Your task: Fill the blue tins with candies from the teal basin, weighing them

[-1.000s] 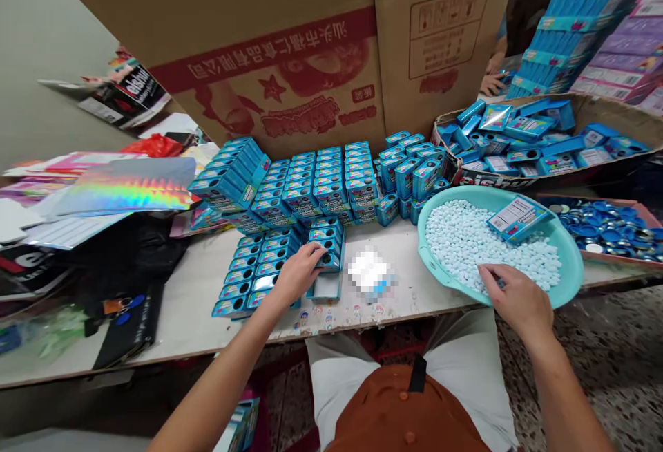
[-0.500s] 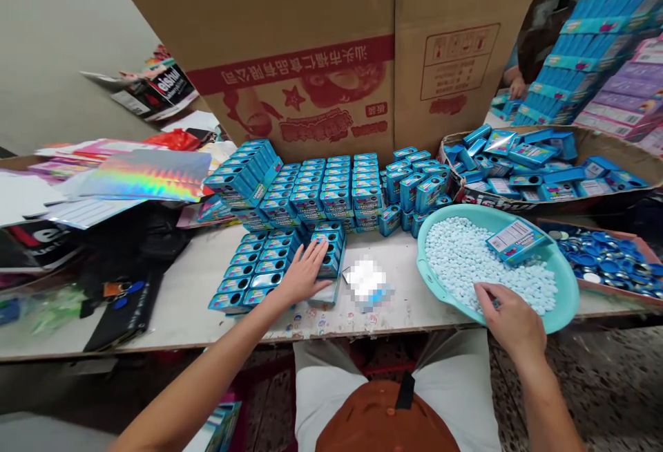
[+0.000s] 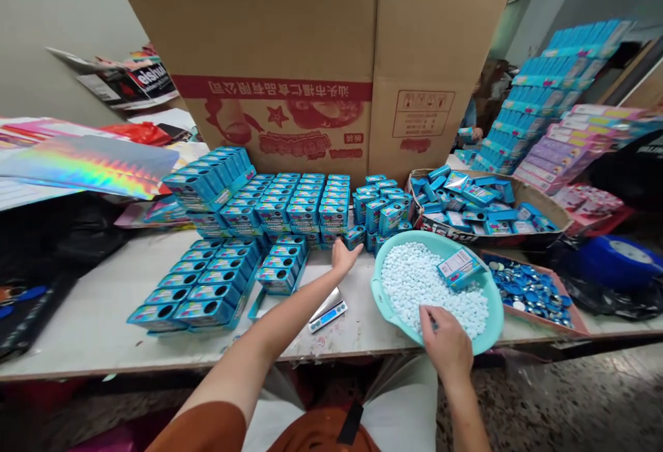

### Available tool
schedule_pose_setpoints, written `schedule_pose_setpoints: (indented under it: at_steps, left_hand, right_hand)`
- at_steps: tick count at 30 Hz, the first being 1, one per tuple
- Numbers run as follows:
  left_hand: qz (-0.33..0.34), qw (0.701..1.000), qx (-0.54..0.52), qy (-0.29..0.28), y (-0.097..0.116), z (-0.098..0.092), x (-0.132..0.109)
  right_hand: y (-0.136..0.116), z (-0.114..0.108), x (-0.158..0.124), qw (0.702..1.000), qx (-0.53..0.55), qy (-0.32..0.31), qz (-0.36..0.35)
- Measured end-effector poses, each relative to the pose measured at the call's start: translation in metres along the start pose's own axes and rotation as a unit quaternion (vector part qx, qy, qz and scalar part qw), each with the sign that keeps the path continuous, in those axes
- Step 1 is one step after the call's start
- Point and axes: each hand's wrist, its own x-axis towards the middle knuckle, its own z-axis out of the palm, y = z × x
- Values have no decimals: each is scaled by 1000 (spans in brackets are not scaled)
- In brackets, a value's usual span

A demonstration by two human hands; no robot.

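Note:
My left hand [image 3: 346,258] is stretched forward with thumb and fingers apart, right at a small blue box [image 3: 356,235] in front of the back rows; contact is unclear. My right hand [image 3: 446,343] dips over the near rim of a turquoise basin [image 3: 382,293], its fingers curled together at the pale candies [image 3: 409,279]; whatever they hold is hidden. A closed-looking blue box [image 3: 458,269] lies on the candies. Beneath my left forearm is a small digital scale [image 3: 328,315]. Left of it, a few open-holed blue boxes [image 3: 282,265] stand in a tray.
Rows of filled-out blue boxes [image 3: 207,286] stand at left, more [image 3: 305,210] along the back. A carton of loose boxes [image 3: 476,196] sits behind the basin, a tray of blue caps [image 3: 528,293] to its right. A big cardboard sheet [image 3: 290,30] rises behind. Another person's hand [image 3: 476,133] shows at back right.
My left hand has left the tray of boxes and moved right and forward to the loose box by the back rows. My right hand stays at the candies. The view has shifted.

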Motion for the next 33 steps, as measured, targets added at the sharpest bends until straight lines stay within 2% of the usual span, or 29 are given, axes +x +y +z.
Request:
schedule_pose_setpoints:
  at_steps: [4, 7, 10, 13, 19, 22, 26, 33]
  left_hand:
    - [-62, 998, -15, 22, 9, 9, 5]
    - [-49, 999, -16, 17, 6, 6, -2]
    - [-16, 1000, -17, 8, -1, -5, -13]
    - [27, 999, -31, -2, -11, -30, -26]
    - [149, 980, -132, 6, -49, -103, -67]
    - [161, 976, -149, 4, -72, -124, -93]
    - [161, 980, -120, 9, -95, -125, -113]
    - [172, 979, -109, -7, -110, -103, -110]
  right_hand:
    - [-1, -1, 0, 1000, -6, 2, -5]
    - [0, -1, -1, 1000, -13, 12, -9]
    - [1, -1, -1, 1000, -19, 17, -12]
    - [2, -1, -1, 999, -17, 25, -18]
    - [1, -3, -1, 1000, -11, 22, 0]
    - [-1, -5, 0, 1000, -12, 2, 23]
    - [-4, -8, 1, 999, -11, -5, 34]
    - [-4, -5, 1, 999, -14, 22, 34]
